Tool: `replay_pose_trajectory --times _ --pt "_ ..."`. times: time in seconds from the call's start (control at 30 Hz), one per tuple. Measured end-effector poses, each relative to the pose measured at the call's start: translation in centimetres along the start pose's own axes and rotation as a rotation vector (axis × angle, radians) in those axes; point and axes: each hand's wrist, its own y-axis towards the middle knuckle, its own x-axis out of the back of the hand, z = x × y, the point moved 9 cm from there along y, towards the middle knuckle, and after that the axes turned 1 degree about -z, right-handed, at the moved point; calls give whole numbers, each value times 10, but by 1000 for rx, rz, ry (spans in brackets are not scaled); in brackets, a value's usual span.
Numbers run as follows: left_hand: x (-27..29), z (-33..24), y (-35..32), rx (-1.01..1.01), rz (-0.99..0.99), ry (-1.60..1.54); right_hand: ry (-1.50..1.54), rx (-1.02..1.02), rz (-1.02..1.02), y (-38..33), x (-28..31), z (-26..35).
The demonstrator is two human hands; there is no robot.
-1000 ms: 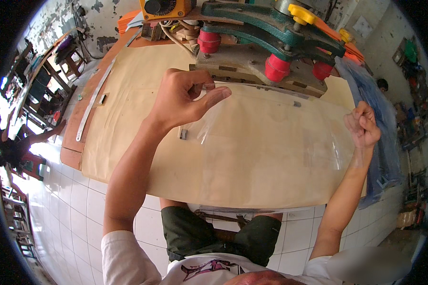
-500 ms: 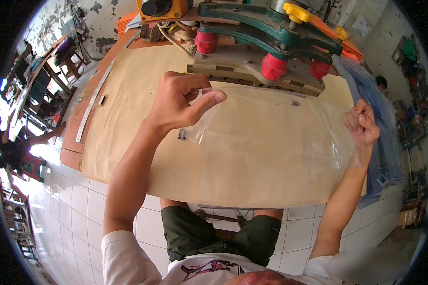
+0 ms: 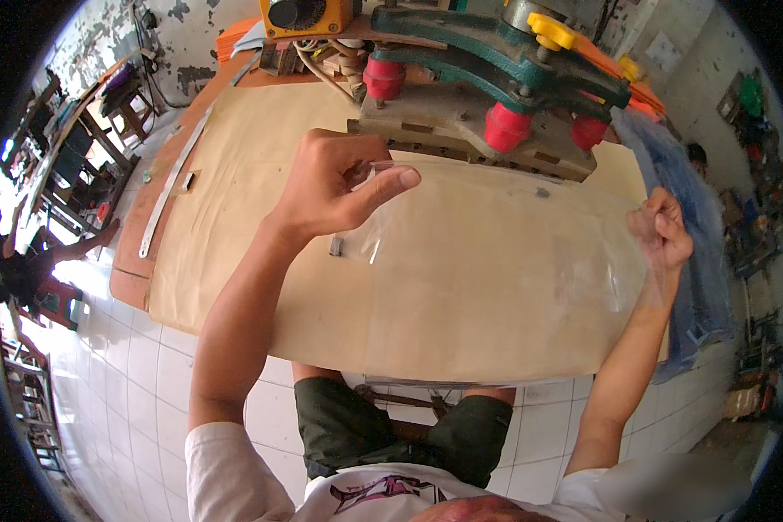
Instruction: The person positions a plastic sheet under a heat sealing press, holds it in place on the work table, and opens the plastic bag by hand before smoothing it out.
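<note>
A sheet of clear plastic film (image 3: 487, 252) spans the space between my hands, over the tan-covered worktable (image 3: 226, 174). My left hand (image 3: 339, 178) pinches its far left corner between thumb and curled fingers. At the right edge of the table, my right hand (image 3: 661, 228) is closed on the film's other far corner. The near part of the film hangs down toward the table's front edge. Just beyond it stands a green press (image 3: 461, 43) with red insulators (image 3: 506, 128) and a flat metal plate (image 3: 461, 130) underneath. A small dark piece (image 3: 336, 247) lies below my left hand.
A steel ruler (image 3: 176, 178) lies along the table's left side, beside another small dark piece (image 3: 188, 181). Stacked bluish plastic sheets (image 3: 700, 261) drape over the right edge. An orange control box (image 3: 309, 17) stands at the back. Another person (image 3: 22, 274) is at far left.
Both hands keep their hold on the film and have barely moved. The press and table have shifted very slightly in the picture.
</note>
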Motion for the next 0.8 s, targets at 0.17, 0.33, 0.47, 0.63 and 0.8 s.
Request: replay_pose_trajectory --times 0.17,0.33,0.47,0.63,0.8 --pt "-1 2 1 49 -5 -117 0 -17 -21 -2 0 2" --pt "-2 0 1 45 8 -160 7 -17 -13 -1 -2 3" --pt "0 -6 2 -29 -59 -162 17 -6 -2 -1 -5 3" --pt "1 -21 6 -175 -32 -27 12 -3 14 0 -5 4" --pt "-3 -36 3 -304 -47 125 14 -28 69 0 -10 3"
